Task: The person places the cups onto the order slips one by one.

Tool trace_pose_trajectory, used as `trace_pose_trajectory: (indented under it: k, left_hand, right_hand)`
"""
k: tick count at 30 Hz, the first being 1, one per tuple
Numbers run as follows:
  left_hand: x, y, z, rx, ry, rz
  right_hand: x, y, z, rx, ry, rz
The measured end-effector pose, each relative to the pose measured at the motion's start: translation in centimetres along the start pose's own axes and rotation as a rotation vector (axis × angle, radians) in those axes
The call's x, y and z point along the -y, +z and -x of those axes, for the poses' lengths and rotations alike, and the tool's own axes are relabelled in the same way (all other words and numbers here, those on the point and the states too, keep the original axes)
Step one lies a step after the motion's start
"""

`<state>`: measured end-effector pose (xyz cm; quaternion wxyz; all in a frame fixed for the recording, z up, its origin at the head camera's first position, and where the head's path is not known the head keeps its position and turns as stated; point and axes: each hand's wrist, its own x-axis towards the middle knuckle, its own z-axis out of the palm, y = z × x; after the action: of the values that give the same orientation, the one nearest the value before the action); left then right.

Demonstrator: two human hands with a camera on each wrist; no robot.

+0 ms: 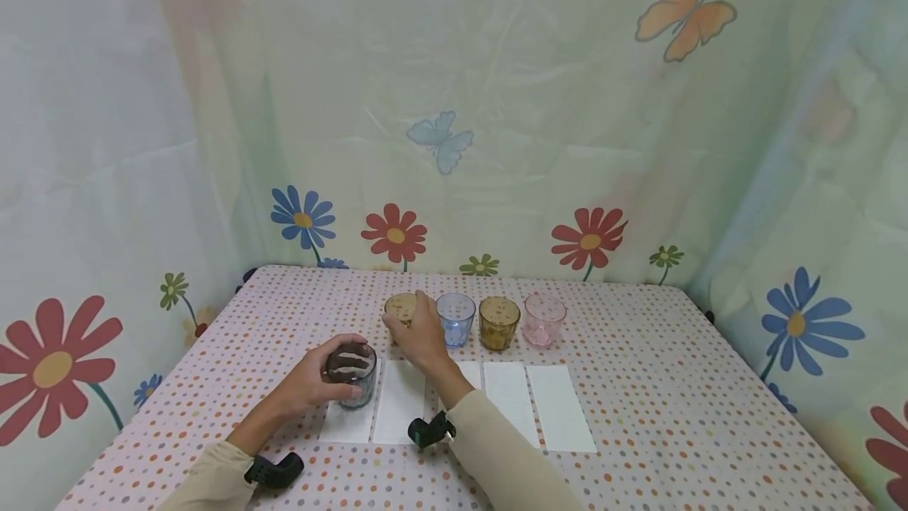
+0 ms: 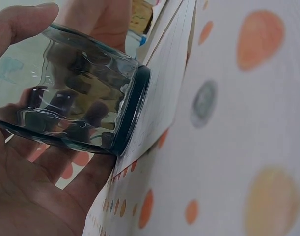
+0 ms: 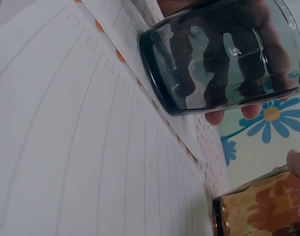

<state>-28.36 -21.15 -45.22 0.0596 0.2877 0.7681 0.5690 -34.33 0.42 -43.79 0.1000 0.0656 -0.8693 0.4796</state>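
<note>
My left hand holds a smoky blue-grey glass, its thumb and fingers round the sides. The glass has its base at the leftmost white sheet; whether it bears fully on the paper I cannot tell. Farther back, my right hand grips an amber glass at the left end of a row. In the right wrist view that amber glass shows at the lower right, partly cut off, with the blue-grey glass above it.
To the right of my right hand stand a blue glass, a darker amber glass and a pink glass. Several lined white sheets lie side by side in front of them. A dotted cloth covers the table.
</note>
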Motion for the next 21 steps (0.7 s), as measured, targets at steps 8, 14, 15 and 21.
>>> trace_pose_trajectory:
  k: [8,14,15,21]
  left_hand:
    - [0.2,0.0,0.0,-0.021,-0.021,-0.012]
    - [0.2,-0.1,0.2,-0.033,-0.025,-0.013]
    - [0.2,-0.1,0.3,-0.028,-0.018,-0.014]
    - [0.1,-0.1,0.1,-0.002,-0.004,-0.002]
  right_hand:
    - [0.4,0.3,-0.7,-0.021,0.041,0.066]
    - [1.0,0.4,-0.9,-0.006,0.081,0.062]
    - [1.0,0.4,-1.0,-0.003,0.088,0.067]
    - [0.9,0.3,-1.3,-0.006,0.114,0.055]
